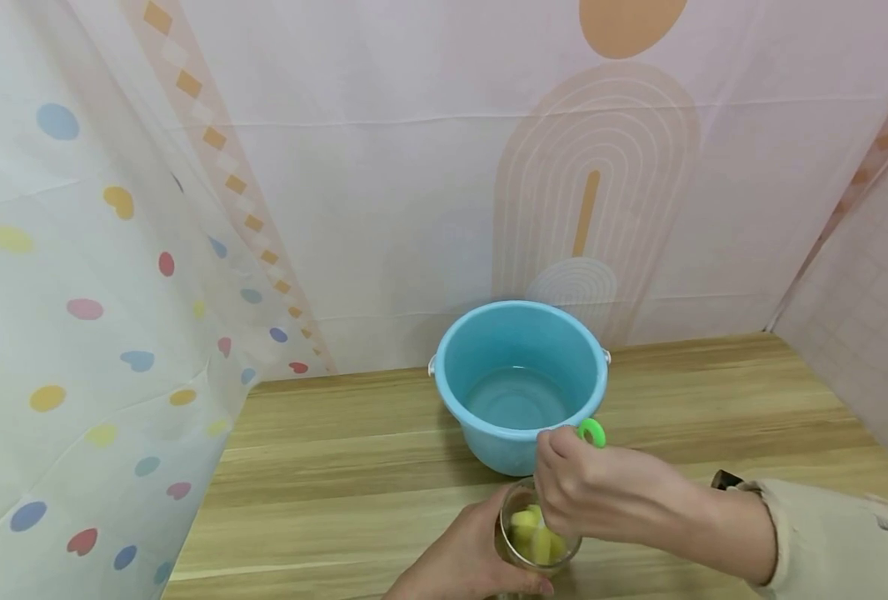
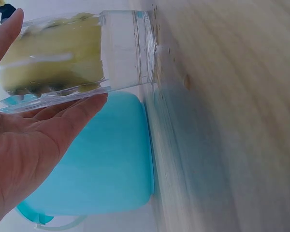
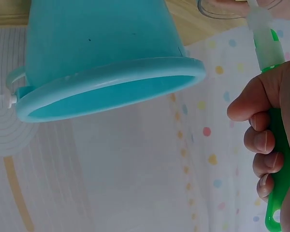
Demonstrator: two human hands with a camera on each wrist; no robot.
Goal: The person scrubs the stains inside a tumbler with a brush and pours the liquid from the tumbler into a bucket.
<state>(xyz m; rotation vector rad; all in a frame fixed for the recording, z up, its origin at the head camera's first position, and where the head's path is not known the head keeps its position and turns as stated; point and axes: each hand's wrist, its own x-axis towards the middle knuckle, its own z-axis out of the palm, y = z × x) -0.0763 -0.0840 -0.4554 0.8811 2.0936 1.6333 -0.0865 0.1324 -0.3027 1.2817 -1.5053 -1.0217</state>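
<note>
A clear drinking glass (image 2: 123, 46) stands upright near the front of the table, its base right at the tabletop. My left hand (image 1: 459, 554) grips its side, thumb and fingers on opposite sides of the wall. Inside the glass sits the yellow sponge head (image 1: 537, 540) of a cup brush. Above the rim, my right hand (image 1: 597, 492) holds that brush by its green handle (image 3: 281, 159), the fingers curled round it. The handle's looped end pokes out past the hand. A whitish neck (image 3: 266, 46) joins handle and head.
Just behind the glass stands a light blue bucket (image 1: 496, 450) with some water (image 1: 517, 398) in it. Patterned cloth (image 1: 384, 208) hangs behind and at both sides of the wooden table (image 1: 324, 475).
</note>
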